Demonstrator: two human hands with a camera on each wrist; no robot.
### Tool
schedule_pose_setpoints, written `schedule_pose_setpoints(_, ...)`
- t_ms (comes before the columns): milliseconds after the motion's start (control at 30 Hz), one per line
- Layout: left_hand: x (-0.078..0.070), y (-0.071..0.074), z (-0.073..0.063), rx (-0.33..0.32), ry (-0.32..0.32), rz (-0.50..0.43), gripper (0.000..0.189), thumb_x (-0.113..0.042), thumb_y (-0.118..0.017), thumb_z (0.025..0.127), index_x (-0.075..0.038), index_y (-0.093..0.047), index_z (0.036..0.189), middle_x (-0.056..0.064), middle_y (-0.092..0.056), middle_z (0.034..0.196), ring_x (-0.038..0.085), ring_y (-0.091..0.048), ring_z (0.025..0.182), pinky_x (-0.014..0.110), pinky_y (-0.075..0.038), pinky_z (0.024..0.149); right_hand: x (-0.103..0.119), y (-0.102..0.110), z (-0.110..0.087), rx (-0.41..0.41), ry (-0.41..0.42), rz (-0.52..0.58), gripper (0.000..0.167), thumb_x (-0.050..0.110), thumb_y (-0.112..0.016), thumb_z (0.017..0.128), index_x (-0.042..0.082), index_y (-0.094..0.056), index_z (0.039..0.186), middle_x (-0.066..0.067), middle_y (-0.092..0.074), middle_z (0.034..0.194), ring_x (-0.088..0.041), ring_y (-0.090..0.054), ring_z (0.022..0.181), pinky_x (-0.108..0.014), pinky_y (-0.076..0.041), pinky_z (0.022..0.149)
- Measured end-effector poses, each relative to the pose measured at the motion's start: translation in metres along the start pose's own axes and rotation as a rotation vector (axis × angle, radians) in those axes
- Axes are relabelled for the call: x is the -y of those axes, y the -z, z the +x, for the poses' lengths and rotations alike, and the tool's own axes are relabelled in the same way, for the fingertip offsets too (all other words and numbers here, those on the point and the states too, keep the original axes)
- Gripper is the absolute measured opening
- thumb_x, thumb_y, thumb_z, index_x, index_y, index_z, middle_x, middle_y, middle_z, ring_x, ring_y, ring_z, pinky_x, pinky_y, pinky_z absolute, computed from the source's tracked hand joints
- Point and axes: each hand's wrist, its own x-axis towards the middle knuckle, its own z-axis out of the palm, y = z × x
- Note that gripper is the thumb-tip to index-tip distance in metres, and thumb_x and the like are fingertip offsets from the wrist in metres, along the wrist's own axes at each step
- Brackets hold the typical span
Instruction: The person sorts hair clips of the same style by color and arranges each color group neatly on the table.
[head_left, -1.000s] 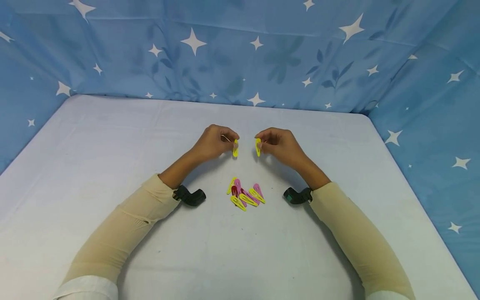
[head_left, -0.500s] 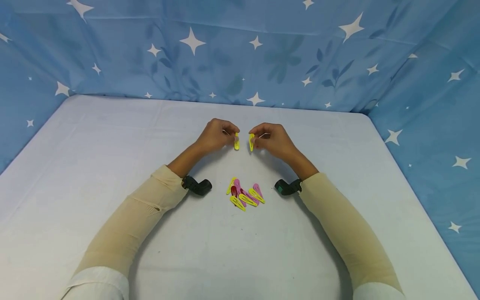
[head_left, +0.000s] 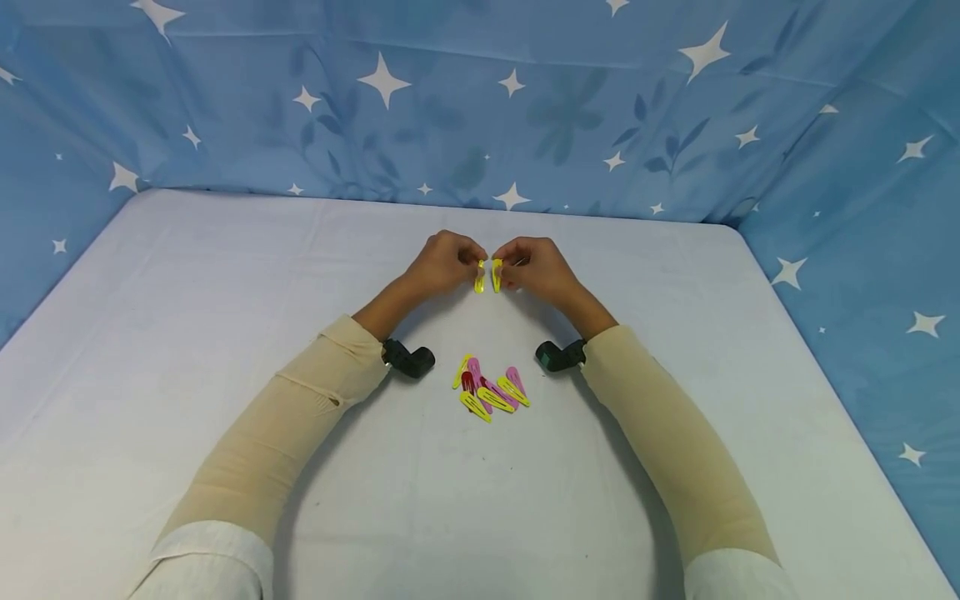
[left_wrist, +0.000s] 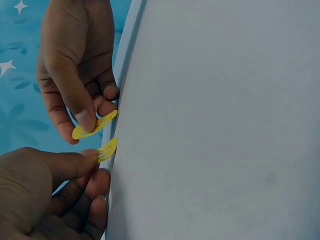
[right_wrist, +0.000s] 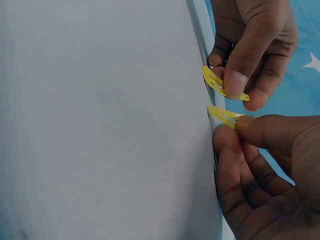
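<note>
Thumb and fingers of my left hand (head_left: pixel 444 265) pinch a yellow snap hair clip (left_wrist: pixel 108 149). A second yellow snap hair clip (right_wrist: pixel 221 116) is pinched in my right hand (head_left: pixel 542 268). Both clips are held side by side with a narrow gap between them, over the far middle of the table, long sides roughly upright in the head view. Fingertips cover part of each clip. Nearer the body lies a loose pile of hair clips (head_left: pixel 495 400) in yellow, pink and dark red, some overlapping.
A white cloth covers the table (head_left: pixel 225 275). Behind it and to the sides hangs a blue curtain (head_left: pixel 450 125) with white stars. Dark wrist cameras on the left wrist (head_left: pixel 408 360) and right wrist (head_left: pixel 559 356) flank the pile.
Both hands have moved toward each other and slightly farther from the body, bringing the two yellow hair clips close together. The pile has stayed where it was.
</note>
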Motion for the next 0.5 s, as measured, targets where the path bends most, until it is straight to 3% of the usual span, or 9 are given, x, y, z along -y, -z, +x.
schedule_pose_setpoints(233,0.005,0.003,0.002,-0.013,0.013,0.037,0.023,-0.003,-0.065,0.09,0.002,-0.073,0.111,0.017,-0.072,0.103,0.023,-0.062,0.093,0.032,-0.049,0.083,-0.003,-0.002,0.007,-0.006,-0.05,-0.074,0.021,0.006,-0.064,0.091,0.004,-0.07,0.11,-0.01,-0.067,0.09,-0.016,-0.06,0.07,-0.025,-0.048,0.063)
schedule_pose_setpoints(500,0.009,0.004,0.007,0.025,0.029,0.063,0.025,-0.007,-0.068,0.089,0.003,-0.072,0.111,0.018,-0.072,0.102,0.024,-0.064,0.094,0.033,-0.05,0.086,0.007,-0.006,0.012,0.016,-0.111,-0.189,0.021,0.01,-0.065,0.091,0.008,-0.072,0.111,-0.01,-0.065,0.093,-0.016,-0.059,0.07,-0.026,-0.047,0.064)
